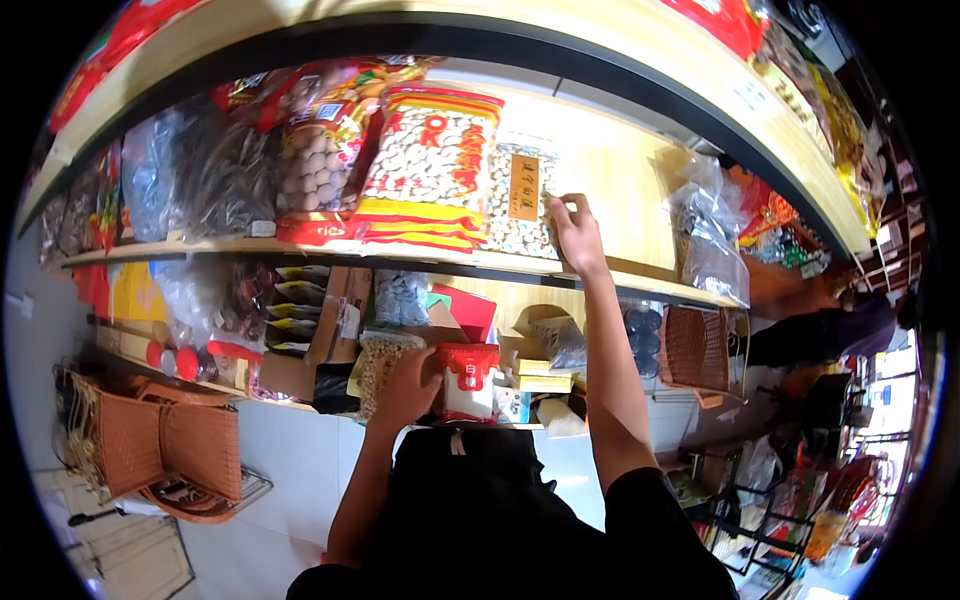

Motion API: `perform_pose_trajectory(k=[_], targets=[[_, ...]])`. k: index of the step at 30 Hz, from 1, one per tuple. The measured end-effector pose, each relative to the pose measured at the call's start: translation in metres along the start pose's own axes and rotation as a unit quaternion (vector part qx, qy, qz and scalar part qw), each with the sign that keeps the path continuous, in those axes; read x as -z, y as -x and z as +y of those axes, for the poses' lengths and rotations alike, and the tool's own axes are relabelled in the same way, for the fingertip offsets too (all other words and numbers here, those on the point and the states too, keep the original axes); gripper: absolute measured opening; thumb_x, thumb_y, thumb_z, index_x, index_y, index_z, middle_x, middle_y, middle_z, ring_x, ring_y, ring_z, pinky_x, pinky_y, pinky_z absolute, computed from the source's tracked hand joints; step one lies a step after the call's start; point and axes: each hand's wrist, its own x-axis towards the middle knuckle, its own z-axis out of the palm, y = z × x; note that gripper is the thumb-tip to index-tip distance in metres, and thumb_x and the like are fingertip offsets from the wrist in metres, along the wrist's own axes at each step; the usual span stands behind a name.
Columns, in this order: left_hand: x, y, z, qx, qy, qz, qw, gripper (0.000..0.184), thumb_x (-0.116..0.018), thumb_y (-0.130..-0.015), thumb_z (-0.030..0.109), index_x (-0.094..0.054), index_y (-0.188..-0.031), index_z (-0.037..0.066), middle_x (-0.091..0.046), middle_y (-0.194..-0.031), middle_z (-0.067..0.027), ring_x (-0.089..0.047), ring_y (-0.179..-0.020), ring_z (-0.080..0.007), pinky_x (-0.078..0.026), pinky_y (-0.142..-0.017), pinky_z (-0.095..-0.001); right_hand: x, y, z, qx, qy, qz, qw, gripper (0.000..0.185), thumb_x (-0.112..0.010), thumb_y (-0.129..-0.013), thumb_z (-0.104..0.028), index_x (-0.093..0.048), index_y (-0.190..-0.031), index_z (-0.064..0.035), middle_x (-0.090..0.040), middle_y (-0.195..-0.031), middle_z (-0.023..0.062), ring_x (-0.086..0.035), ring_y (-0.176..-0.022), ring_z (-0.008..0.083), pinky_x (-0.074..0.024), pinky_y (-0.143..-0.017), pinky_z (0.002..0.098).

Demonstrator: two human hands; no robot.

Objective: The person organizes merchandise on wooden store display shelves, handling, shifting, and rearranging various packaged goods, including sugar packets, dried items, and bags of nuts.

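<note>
My right hand (pixel 577 234) is on the middle shelf, its fingers closed at the right edge of a clear bag of pale seeds (pixel 516 238) with a brown label. Left of that bag lies a stack of red and yellow printed bags of white beans (pixel 425 165). Lower down, in front of my body, my left hand (pixel 408 388) is closed at the left side of a red and white bag of sugar (pixel 467 382). Some of its fingers are hidden behind the bag. A clear bag of small pale pieces (pixel 385 362) is just left of this hand.
A bag of round brown nuts (pixel 318 170) and grey plastic bags (pixel 235 150) fill the shelf's left. Another clear bag (pixel 708 225) hangs over its right end. Wicker chairs (pixel 165 440) stand lower left, and a person in dark clothes (pixel 825 332) is at the right.
</note>
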Motion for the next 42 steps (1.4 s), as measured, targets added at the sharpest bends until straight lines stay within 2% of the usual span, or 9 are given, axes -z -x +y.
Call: perform_pose_trajectory(k=[4,11,17,21,26,31,35,37,42], targets=[[0.038,-0.056,0.091,0.056,0.184,-0.088,0.977,0.047,-0.061,-0.085,0.011,-0.046,-0.129,0.001,-0.046,-0.131,-0.0218,-0.053,-0.113,-0.0329,-0.047,-0.091,-0.0394,0.001,-0.003,0.010,0.021,0.043,-0.012,0.999,0.057,-0.055,-0.090,-0.047,-0.047,-0.118,0.0021,-0.065,-0.071,0.0198,-0.065,-0.066,0.0279,-0.0495,-0.065,0.0361],[0.023,-0.127,0.132,-0.121,0.181,-0.002,0.976,0.052,-0.058,-0.089,0.003,-0.040,-0.137,0.005,-0.033,-0.143,-0.0178,-0.058,-0.102,-0.0196,-0.051,-0.085,-0.0293,0.012,0.009,-0.011,-0.030,0.060,-0.034,0.997,0.052,-0.051,-0.091,-0.048,-0.049,-0.118,-0.0033,-0.066,-0.081,0.0255,-0.067,-0.071,0.0365,-0.0502,-0.077,0.0432],[0.005,-0.152,0.136,-0.049,0.120,0.017,0.991,0.067,-0.058,-0.086,-0.003,-0.026,-0.144,0.006,-0.024,-0.147,-0.0234,-0.060,-0.102,-0.0230,-0.052,-0.085,-0.0315,0.007,0.008,-0.002,-0.015,0.112,0.038,0.993,0.048,-0.044,-0.095,-0.049,-0.048,-0.119,-0.0072,-0.065,-0.093,0.0273,-0.062,-0.094,0.0434,-0.0471,-0.084,0.0492],[0.001,-0.161,0.150,0.058,0.080,-0.043,0.994,0.074,-0.061,-0.087,0.003,-0.017,-0.147,0.003,-0.026,-0.146,-0.0263,-0.063,-0.096,-0.0237,-0.052,-0.085,-0.0315,0.012,0.004,0.008,-0.012,0.082,0.079,0.993,0.037,-0.049,-0.090,-0.029,-0.049,-0.115,-0.0018,-0.066,-0.091,0.0262,-0.064,-0.089,0.0413,-0.0496,-0.083,0.0491],[0.008,-0.186,0.164,0.106,0.127,-0.028,0.986,0.076,-0.060,-0.089,0.008,-0.012,-0.147,0.001,-0.055,-0.119,-0.0196,-0.059,-0.077,-0.0159,-0.051,-0.056,-0.0272,0.020,0.005,0.007,-0.019,0.054,0.040,0.998,0.032,-0.047,-0.090,-0.023,-0.054,-0.108,0.0011,-0.066,-0.094,0.0244,-0.064,-0.090,0.0390,-0.0507,-0.083,0.0462],[0.007,-0.213,0.181,0.189,0.049,-0.018,0.981,0.068,-0.058,-0.091,0.020,-0.023,-0.144,-0.003,-0.060,-0.095,-0.0117,-0.049,-0.061,-0.0100,-0.045,-0.049,-0.0244,0.020,0.008,0.011,0.013,-0.002,0.083,0.996,0.037,-0.041,-0.093,-0.022,-0.051,-0.118,0.0036,-0.061,-0.107,0.0234,-0.060,-0.100,0.0360,-0.0489,-0.089,0.0436],[-0.008,-0.235,0.146,0.120,-0.043,-0.001,0.992,0.068,-0.056,-0.091,0.029,-0.027,-0.143,-0.003,-0.056,-0.122,-0.0236,-0.059,-0.105,-0.0308,-0.046,-0.090,-0.0375,0.012,0.004,0.019,0.046,-0.007,0.128,0.991,0.034,-0.045,-0.092,-0.023,-0.052,-0.110,0.0047,-0.062,-0.101,0.0241,-0.061,-0.097,0.0370,-0.0496,-0.086,0.0445],[-0.012,-0.236,0.169,0.108,-0.072,-0.005,0.992,0.071,-0.050,-0.093,0.039,-0.024,-0.145,-0.002,-0.043,-0.138,-0.0282,-0.043,-0.128,-0.0370,-0.032,-0.106,-0.0399,0.013,0.006,0.022,0.049,-0.011,0.147,0.988,0.028,-0.047,-0.091,-0.023,-0.054,-0.099,0.0033,-0.062,-0.097,0.0240,-0.061,-0.092,0.0381,-0.0504,-0.082,0.0457],[-0.021,-0.252,0.139,0.135,-0.063,0.076,0.986,0.076,-0.046,-0.093,0.046,-0.025,-0.144,-0.006,-0.040,-0.140,-0.0272,-0.041,-0.128,-0.0396,-0.032,-0.105,-0.0414,0.018,0.010,0.023,0.061,-0.041,0.134,0.988,0.023,-0.055,-0.086,-0.020,-0.056,-0.090,0.0031,-0.063,-0.087,0.0221,-0.063,-0.087,0.0361,-0.0524,-0.077,0.0429]])
